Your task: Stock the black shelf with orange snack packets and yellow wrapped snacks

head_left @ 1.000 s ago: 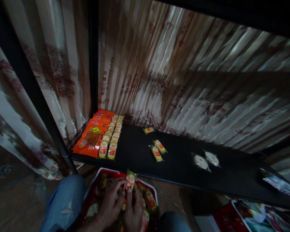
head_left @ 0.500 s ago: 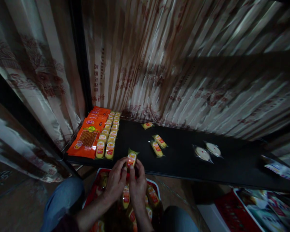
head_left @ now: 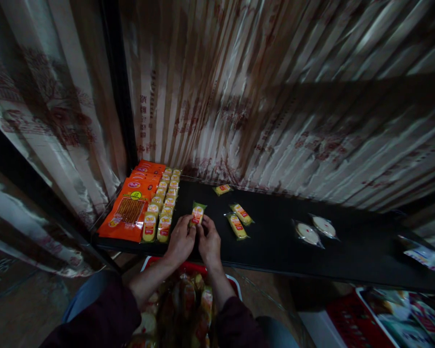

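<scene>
Between both hands I hold a yellow packaged snack cake (head_left: 197, 213) upright over the black shelf (head_left: 268, 241). My left hand (head_left: 181, 238) pinches its left lower side, and my right hand (head_left: 209, 241) grips the right lower side. Just left of my hands stand two rows of the same snack cakes (head_left: 164, 226), running back along the shelf. Farther left, orange snack bags (head_left: 126, 210) lie overlapped in a row. To the right of my hands two loose snack cakes (head_left: 238, 227) lie side by side, with another single cake (head_left: 223, 189) behind them.
Below the shelf, a red and white basket (head_left: 235, 285) full of packaged cakes sits between my knees. Two round wrapped cakes (head_left: 308, 234) and a bluish-white packet (head_left: 426, 258) lie farther right. Another red basket (head_left: 355, 316) holds packets. A pleated curtain (head_left: 239, 121) hangs behind.
Both hands have moved forward and up from the shelf's front edge to above its surface, carrying the snack cake. My view has shifted slightly.
</scene>
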### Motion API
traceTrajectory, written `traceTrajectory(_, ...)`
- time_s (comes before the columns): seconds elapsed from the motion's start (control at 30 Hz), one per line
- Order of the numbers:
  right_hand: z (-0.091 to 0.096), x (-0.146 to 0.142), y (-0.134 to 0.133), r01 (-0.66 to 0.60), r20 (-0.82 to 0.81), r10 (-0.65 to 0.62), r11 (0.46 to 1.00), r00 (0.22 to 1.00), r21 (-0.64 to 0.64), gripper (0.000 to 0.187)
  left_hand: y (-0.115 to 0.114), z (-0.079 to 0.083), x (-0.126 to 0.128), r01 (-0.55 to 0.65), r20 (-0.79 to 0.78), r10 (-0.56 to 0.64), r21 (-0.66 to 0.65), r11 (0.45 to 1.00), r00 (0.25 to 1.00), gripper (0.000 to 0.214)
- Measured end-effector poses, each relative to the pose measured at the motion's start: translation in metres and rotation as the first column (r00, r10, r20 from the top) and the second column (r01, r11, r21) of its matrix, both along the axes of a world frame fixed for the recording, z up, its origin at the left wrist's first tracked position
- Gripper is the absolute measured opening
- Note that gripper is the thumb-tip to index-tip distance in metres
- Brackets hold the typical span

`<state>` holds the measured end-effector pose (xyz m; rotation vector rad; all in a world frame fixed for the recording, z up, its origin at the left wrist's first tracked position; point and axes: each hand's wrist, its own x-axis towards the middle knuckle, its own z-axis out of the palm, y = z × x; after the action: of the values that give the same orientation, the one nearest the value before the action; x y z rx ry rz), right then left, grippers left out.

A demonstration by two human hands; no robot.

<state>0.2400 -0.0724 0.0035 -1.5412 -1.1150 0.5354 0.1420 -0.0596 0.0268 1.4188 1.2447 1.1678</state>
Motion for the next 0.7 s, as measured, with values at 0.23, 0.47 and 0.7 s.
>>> traceTrajectory(0.23,-0.007,0.004,0.036,-0.034,0.021,0.034,0.999,0.999,-0.014,0.034,0.037,-0.005,0.01,-0.029,0.199,0.063,-0.17,0.985,0.978,0.022)
traceTrajectory(0.47,-0.01,0.009,0.071,-0.01,0.07,0.012,0.999,0.997,-0.034,0.033,0.065,0.003,0.023,-0.1,0.253,0.159,-0.232,0.968,0.954,0.016)
traceTrajectory(0.7,-0.007,0.011,0.114,0.028,0.005,-0.028,0.997,1.0,-0.065,0.03,0.099,0.035,0.035,-0.125,-0.274,0.066,-0.203,0.971,0.959,0.028)
